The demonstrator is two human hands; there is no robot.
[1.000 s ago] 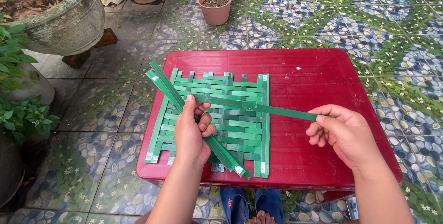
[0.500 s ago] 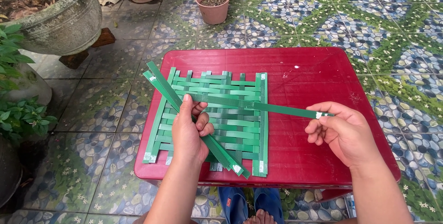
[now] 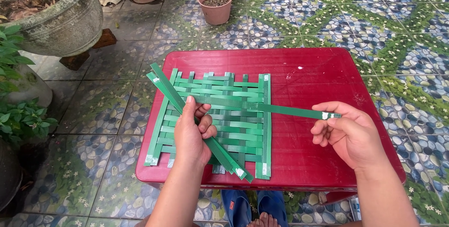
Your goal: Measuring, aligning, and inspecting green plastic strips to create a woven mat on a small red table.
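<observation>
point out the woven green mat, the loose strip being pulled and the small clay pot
woven green mat (image 3: pixel 234 128), head view, on its woven middle
loose strip (image 3: pixel 285 110), head view, on the free stretch between mat and right hand
small clay pot (image 3: pixel 216 12), head view, on its outer wall

A low red plastic table (image 3: pixel 308 75) is standing at the centre, its glossy top catching soft daylight. Around it the floor (image 3: pixel 369 25) is spreading out in pebble-patterned tiles — blue-grey with green lattice bands. At 12 o'clock a small terracotta pot (image 3: pixel 215 6) is sitting with a seedling in it. At 10 o'clock a large weathered stone planter (image 3: pixel 65 23) is resting on wooden blocks — leafy green plants (image 3: pixel 18 119) are crowding in at 9 o'clock.
</observation>
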